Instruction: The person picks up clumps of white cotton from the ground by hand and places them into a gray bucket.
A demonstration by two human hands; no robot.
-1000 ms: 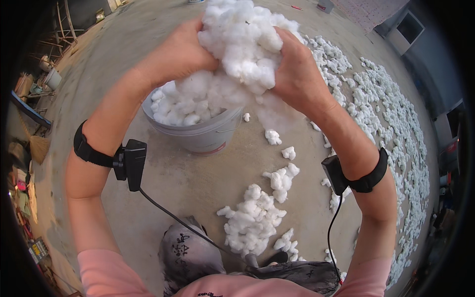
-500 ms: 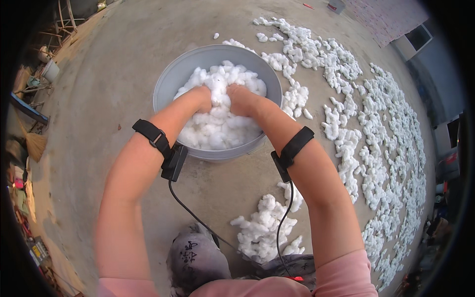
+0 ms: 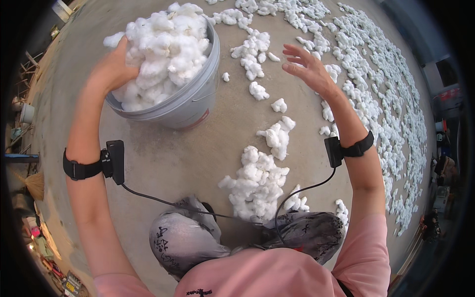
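A grey bucket (image 3: 190, 106) stands at the far left, heaped above its rim with fluffy white cotton (image 3: 166, 49). My left hand (image 3: 113, 67) lies against the left side of the heap, thumb apart from the fingers, some fingertips hidden by cotton. Out to the right, my right hand (image 3: 310, 72) hangs in the air with its fingers spread and nothing in it. Between my hands, small loose cotton tufts (image 3: 259, 91) lie on the concrete floor. A larger cotton pile (image 3: 255, 183) sits right in front of my knees.
A wide spread of cotton (image 3: 381, 84) covers the floor along the right. Black straps with small boxes sit on both forearms, and a cable (image 3: 168, 202) runs from each toward my lap. A broom (image 3: 33, 184) and a pale bucket (image 3: 27, 113) stand at the left edge.
Both hands have come out of the cotton and moved apart, the right one away from the bucket. The bucket now appears farther left, and its cotton rises above the rim.
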